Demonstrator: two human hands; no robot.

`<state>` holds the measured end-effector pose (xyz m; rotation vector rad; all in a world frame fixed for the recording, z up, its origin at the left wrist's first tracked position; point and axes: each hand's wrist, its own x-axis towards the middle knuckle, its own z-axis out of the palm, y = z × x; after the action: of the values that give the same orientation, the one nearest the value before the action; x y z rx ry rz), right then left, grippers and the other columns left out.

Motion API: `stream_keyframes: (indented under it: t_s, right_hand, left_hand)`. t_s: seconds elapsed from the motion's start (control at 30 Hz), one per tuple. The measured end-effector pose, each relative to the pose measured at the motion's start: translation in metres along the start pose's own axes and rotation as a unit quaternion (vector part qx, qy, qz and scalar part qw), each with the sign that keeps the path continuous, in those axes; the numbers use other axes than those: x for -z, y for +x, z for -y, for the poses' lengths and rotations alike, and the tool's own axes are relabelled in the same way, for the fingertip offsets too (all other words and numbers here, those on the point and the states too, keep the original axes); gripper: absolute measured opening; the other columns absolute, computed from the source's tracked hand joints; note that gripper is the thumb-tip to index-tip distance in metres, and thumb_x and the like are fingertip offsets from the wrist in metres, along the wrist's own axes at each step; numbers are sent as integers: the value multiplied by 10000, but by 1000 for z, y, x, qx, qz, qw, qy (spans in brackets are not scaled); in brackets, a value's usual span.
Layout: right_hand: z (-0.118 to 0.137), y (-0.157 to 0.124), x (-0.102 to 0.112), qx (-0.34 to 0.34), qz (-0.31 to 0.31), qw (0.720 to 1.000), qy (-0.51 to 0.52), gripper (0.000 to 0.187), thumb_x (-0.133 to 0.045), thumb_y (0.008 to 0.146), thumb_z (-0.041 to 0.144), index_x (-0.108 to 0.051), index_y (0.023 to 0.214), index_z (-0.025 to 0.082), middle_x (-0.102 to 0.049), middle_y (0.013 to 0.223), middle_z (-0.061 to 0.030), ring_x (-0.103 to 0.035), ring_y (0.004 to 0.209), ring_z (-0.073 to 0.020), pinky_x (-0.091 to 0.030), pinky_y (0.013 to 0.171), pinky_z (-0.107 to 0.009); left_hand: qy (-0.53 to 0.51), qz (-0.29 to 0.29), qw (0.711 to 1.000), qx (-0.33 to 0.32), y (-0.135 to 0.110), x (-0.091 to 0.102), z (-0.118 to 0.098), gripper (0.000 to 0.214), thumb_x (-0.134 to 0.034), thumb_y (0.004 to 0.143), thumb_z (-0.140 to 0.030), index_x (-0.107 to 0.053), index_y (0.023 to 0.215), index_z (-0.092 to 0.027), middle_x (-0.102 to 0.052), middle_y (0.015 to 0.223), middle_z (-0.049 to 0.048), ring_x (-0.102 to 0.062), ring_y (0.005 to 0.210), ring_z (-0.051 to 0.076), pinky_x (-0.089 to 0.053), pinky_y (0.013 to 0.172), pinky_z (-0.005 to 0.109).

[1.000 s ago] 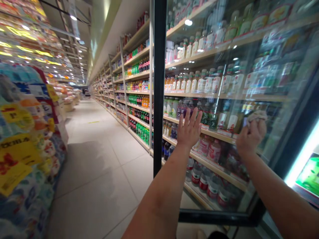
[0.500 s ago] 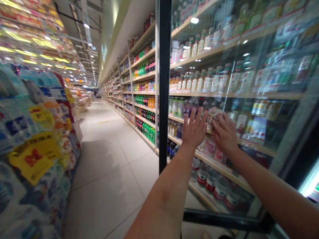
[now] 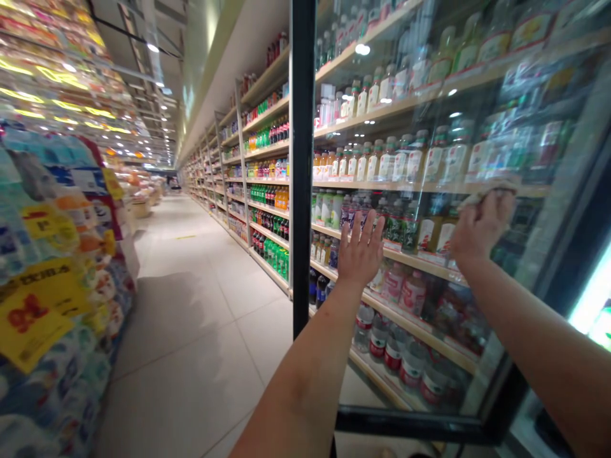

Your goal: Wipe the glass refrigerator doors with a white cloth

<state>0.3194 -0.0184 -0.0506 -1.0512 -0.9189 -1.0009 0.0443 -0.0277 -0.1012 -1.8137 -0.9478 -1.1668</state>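
Observation:
A glass fridge door (image 3: 429, 114) with a black frame stands open in front of me. My left hand (image 3: 360, 251) lies flat on the glass with its fingers spread, holding nothing. Further right on the same pane, my right hand (image 3: 480, 226) presses a crumpled pale cloth (image 3: 496, 188) against the glass; the cloth shows only above my fingers. Shelves of drink bottles (image 3: 382, 159) show through the door.
Long shelves of bottles (image 3: 267, 184) run down the right side of the aisle. Stacked packs with yellow tags (image 3: 42, 292) line the left. The tiled floor (image 3: 191, 318) stretches between them. The lit fridge interior (image 3: 592, 305) is at the far right.
My right hand with the cloth swept from beside my left hand out to the right and slightly up across the glass. My left hand stayed flat on the pane.

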Motion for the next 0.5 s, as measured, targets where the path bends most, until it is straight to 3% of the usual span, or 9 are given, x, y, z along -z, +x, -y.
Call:
stream_keyframes:
  t_s: [0.07,0.13,0.23,0.33,0.5]
  right_hand:
    - [54,-20,1,53,92,993,53,488,-462,1000,322,-566,1442,146,-432,1571,-184,-364,1485,-357,-319,1203,-599]
    - [95,-42,6,121,146,977,96,424,-470,996,291,-616,1386,206,-500,1532,-138,-368,1494,-326,-341,1202,-577]
    - [110,-57,13,178,184,957,135,388,-480,972,236,-666,1313,227,-563,1480,-126,-383,1491,-318,-374,1186,-570]
    - [72,-37,10,147,151,969,131,432,-470,926,211,-679,1305,215,-552,1487,-136,-420,1464,-330,-383,1182,-577]
    - [-30,25,7,-7,16,1000,-13,516,-444,820,228,-713,1258,171,-543,1469,-210,-494,1399,-369,-423,1140,-554]
  left_hand:
    - [12,-5,1000,-1,0,0,0,591,-471,1059,-346,-319,1615,-216,-227,1684,52,-165,1568,312,-249,1272,563]
    - [23,-16,1000,-4,-1,-1,0,589,-468,1059,-353,-325,1612,-211,-236,1683,50,-173,1567,313,-262,1267,557]
    - [33,-33,999,-4,-2,-2,1,583,-464,1059,-357,-336,1609,-210,-251,1680,47,-193,1564,312,-283,1257,549]
    - [38,-44,998,-7,-3,-3,1,579,-476,1052,-355,-357,1600,-212,-275,1673,46,-227,1556,317,-307,1242,544]
    - [41,-49,998,-9,-4,-3,1,573,-463,1056,-362,-361,1597,-206,-283,1671,42,-247,1551,312,-330,1227,538]
